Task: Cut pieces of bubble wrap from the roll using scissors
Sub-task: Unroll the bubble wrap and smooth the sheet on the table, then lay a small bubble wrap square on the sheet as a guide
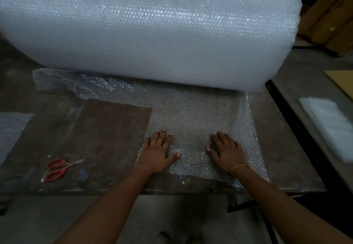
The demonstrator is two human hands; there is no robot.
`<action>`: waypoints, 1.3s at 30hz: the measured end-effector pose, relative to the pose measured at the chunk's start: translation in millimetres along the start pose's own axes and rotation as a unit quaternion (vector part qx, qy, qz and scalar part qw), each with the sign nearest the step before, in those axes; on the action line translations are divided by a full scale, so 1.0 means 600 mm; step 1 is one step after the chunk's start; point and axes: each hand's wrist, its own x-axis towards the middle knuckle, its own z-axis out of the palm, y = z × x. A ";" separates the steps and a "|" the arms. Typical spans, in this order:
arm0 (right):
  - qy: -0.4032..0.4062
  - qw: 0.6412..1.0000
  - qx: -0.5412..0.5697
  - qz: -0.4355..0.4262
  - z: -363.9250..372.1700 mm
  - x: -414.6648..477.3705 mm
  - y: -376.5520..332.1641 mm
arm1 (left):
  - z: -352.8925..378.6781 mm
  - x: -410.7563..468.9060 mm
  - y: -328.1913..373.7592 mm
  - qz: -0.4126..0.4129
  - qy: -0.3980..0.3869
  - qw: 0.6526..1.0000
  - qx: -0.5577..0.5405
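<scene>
Both hands (158,151) flat on bubble wrap sheet (193,117)

Roll (149,32) blocks far side; bare table (99,135) between scissors (61,168) and sheet (194,117) passable

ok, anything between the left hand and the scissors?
Nothing visible. The scissors lie on the table to the left of the left hand, with only dark tabletop between them. That hand and the right hand lie flat on the unrolled bubble wrap sheet.
</scene>
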 end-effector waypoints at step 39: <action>-0.086 0.942 0.159 -0.282 0.028 0.140 -0.880 | -0.178 -0.393 -0.640 -0.325 0.180 0.928 0.023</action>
